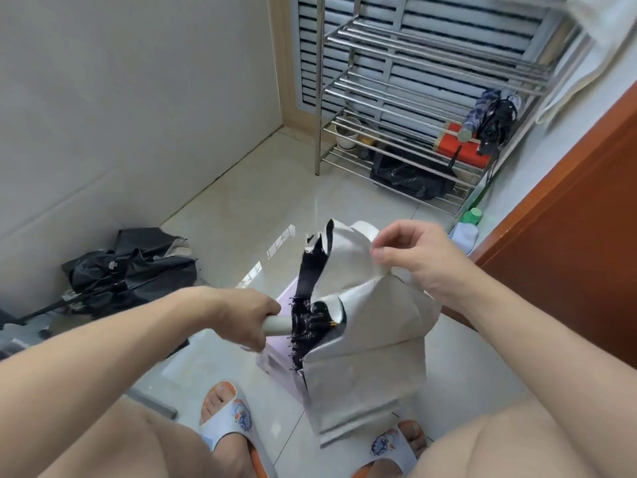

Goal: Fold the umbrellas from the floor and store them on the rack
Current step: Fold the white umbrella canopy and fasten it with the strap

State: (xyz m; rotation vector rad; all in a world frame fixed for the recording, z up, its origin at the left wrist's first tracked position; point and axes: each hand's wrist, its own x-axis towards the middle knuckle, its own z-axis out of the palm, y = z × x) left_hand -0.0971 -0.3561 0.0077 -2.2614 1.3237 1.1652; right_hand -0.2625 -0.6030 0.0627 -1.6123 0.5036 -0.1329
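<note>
We're seated, feet in pale printed slippers [225,414] on the glossy tiled floor [241,215]. The collapsed silver-grey umbrella with black lining [365,326] sits between our two hands, above the knees. Left hand [246,317] is wrapped round its pale cylindrical handle [277,325]. From there the shaft looks to run rightward and slightly away from us, into the bunched black ribs, though fabric hides most of it. Right hand [412,258] is higher and farther out, thumb and fingertips pinching a fold of the canopy cloth; the rest of the panels hang loose, down toward the right foot.

So the key relation: handle end left, free pleats right and up, right hand nearer the loose cloth. Our read is that the right hand works the pleats round the axis while the left holds it steady.

Farther left, a crumpled black umbrella [131,270] lies on the floor by the wall, not yet folded. Far right, the steel tube rack [431,56] already carries dark folded umbrellas [489,120] on a lower shelf, well away from our hands.
</note>
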